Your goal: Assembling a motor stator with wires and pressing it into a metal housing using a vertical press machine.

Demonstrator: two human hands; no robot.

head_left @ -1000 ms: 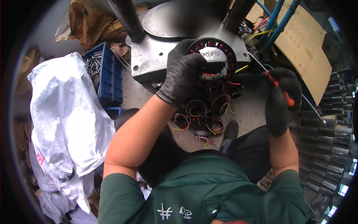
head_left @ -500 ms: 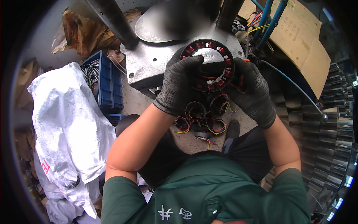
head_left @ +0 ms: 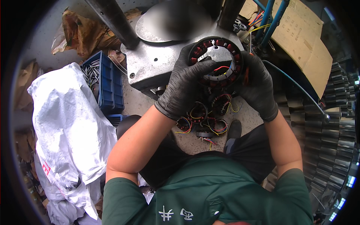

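Both my hands wear black gloves and grip a round black motor stator (head_left: 217, 60) with copper-red windings and coloured wires, held over a grey metal machine base (head_left: 153, 67). My left hand (head_left: 185, 84) clasps its left side, with the thumb across the ring. My right hand (head_left: 255, 84) holds the right side, and an orange tool handle shows between its fingers. Below the hands, several smaller stators (head_left: 204, 118) with yellow, red and blue wires lie on the concrete floor.
A blue plastic crate (head_left: 107, 84) with metal pins sits to the left. A big white woven sack (head_left: 67, 131) lies beside it. Stacked grey stator rings (head_left: 330, 138) line the right side. Brown cardboard (head_left: 300, 41) and blue hoses are at the upper right.
My right hand, which held an orange-handled screwdriver off to the right, has come in and taken the stator's right side. Both hands now grip the ring.
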